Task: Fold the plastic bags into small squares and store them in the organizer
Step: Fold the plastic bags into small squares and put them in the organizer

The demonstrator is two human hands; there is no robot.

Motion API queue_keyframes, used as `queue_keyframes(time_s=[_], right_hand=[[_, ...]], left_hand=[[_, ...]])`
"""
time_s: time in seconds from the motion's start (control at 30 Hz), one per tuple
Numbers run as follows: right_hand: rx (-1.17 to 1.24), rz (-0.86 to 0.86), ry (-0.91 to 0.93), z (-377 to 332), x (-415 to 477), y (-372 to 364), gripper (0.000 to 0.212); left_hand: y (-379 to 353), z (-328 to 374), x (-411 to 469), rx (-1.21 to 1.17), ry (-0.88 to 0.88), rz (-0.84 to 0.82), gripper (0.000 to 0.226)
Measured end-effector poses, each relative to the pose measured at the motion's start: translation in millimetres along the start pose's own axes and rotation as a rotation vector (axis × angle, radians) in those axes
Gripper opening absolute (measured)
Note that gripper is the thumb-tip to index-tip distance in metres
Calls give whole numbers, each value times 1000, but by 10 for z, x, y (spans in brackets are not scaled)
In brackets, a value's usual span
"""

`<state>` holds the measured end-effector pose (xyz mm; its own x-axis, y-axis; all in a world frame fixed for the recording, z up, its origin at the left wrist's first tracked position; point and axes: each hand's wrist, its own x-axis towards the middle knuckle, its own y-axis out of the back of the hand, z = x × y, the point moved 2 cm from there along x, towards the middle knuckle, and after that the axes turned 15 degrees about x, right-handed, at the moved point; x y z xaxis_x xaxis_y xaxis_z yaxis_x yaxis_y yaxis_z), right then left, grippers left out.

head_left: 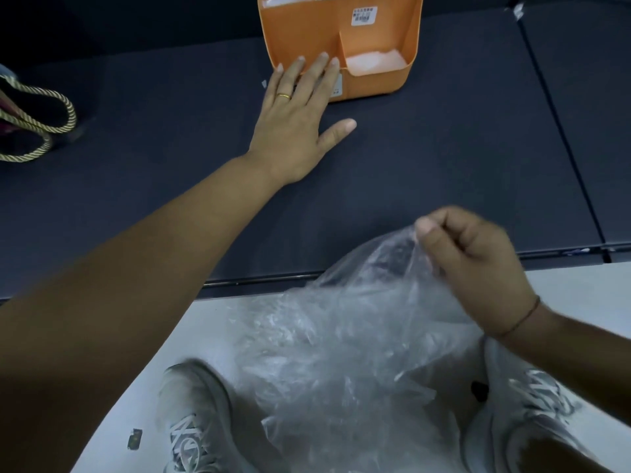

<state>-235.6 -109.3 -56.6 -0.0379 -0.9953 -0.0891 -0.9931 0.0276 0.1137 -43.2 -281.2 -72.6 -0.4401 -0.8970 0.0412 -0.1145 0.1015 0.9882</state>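
Plastic bag (pixel 341 336) — pinched by right hand (pixel 478 264) — left hand (pixel 297 121) touches organizer (pixel 375 39).

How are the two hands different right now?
The left hand is flat with straight fingers, its fingertips at the front edge of the orange organizer. The right hand is curled and pinches the clear plastic bag. The left hand reaches far across the dark table, while the right hand stays close by. The left hand wears a gold ring, and the right has a thin band at its wrist. Both hands are bare.
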Motion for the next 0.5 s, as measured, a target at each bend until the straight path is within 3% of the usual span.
queue_keyframes(time_s=[0.17, 0.23, 0.3, 0.33, 0.4, 0.5], right_hand=[[304, 140, -252, -127, 475, 151, 43], [428, 149, -372, -184, 596, 125, 39], [577, 160, -497, -171, 720, 89, 29], [629, 157, -563, -148, 778, 69, 26], [673, 141, -668, -68, 878, 40, 26], [538, 174, -676, 16, 1006, 43, 28]], left_hand=[[462, 147, -314, -718, 88, 4, 52], [621, 284, -570, -944, 18, -117, 66], [653, 359, -828, -1023, -93, -189, 86], [628, 371, -926, -1057, -126, -221, 85], [575, 390, -1062, -1136, -83, -242, 68], [500, 350, -1136, -1227, 196, -101, 29]])
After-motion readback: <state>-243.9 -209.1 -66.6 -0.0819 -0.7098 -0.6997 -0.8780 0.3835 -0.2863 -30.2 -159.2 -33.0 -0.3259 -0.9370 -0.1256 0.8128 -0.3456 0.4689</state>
